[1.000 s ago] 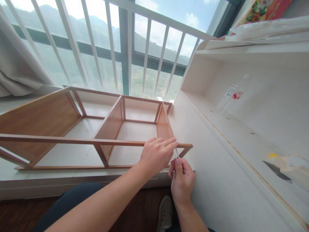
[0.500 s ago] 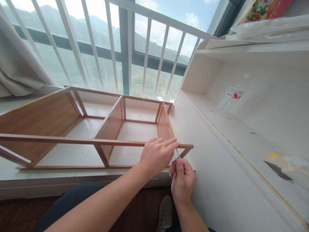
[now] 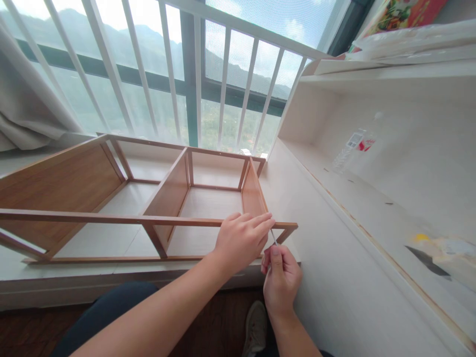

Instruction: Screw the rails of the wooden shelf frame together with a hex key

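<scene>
A brown wooden shelf frame (image 3: 156,218) lies on its side on the white window ledge, with panels set across it. My left hand (image 3: 243,238) is closed over its near rail by the right end panel (image 3: 254,187); the thumb is hidden. Just below, my right hand (image 3: 281,277) grips what looks like a screwdriver (image 3: 274,237). Only its thin metal shaft shows, slanting up to the rail under my left fingertips. The handle is inside my fist, and the tip's contact point is covered.
A white cabinet (image 3: 334,238) stands close on the right, holding a clear plastic bottle (image 3: 359,141) and a plastic bag (image 3: 453,253). White railings (image 3: 223,89) and a window rise behind the frame. A grey curtain (image 3: 29,94) hangs at left.
The view has shifted very slightly. Both hands keep their places and grips at the frame's right end.
</scene>
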The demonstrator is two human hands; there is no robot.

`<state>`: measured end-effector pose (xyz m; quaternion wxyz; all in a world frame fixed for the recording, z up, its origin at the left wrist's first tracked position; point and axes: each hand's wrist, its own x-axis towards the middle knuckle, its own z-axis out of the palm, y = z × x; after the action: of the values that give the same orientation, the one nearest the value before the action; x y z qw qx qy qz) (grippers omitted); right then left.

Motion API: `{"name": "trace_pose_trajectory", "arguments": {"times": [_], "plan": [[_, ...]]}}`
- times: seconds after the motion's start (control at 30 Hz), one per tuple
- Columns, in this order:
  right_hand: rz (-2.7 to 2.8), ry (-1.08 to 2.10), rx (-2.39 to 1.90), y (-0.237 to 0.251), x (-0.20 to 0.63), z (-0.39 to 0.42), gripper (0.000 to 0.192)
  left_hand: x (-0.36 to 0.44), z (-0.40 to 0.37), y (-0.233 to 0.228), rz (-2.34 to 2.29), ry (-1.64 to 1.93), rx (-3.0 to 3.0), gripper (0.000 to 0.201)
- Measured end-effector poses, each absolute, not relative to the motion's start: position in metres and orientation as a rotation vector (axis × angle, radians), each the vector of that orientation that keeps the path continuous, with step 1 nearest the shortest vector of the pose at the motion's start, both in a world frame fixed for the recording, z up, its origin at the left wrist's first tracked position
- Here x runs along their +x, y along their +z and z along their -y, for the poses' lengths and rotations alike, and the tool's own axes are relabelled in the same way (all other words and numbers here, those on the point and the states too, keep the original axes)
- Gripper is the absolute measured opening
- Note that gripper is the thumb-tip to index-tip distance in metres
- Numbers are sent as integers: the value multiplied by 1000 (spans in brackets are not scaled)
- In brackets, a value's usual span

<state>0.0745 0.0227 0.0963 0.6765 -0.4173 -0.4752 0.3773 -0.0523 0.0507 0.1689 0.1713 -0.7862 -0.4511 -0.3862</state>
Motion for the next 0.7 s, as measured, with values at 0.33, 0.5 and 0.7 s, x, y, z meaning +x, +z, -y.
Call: {"name": "trace_pose_trajectory", "arguments": {"times": [0.33, 0.5, 0.7], "plan": [[1095, 843, -936, 96, 71, -18, 36, -53, -51, 168, 1283, -1081, -2258, 23], [1062, 893, -929, 96, 72, -17, 34, -53, -51, 168, 1279, -1079, -2262, 23], [984, 998, -854, 101, 68, -16, 35, -53, -51, 168, 1280, -1090, -2241, 23]]}}
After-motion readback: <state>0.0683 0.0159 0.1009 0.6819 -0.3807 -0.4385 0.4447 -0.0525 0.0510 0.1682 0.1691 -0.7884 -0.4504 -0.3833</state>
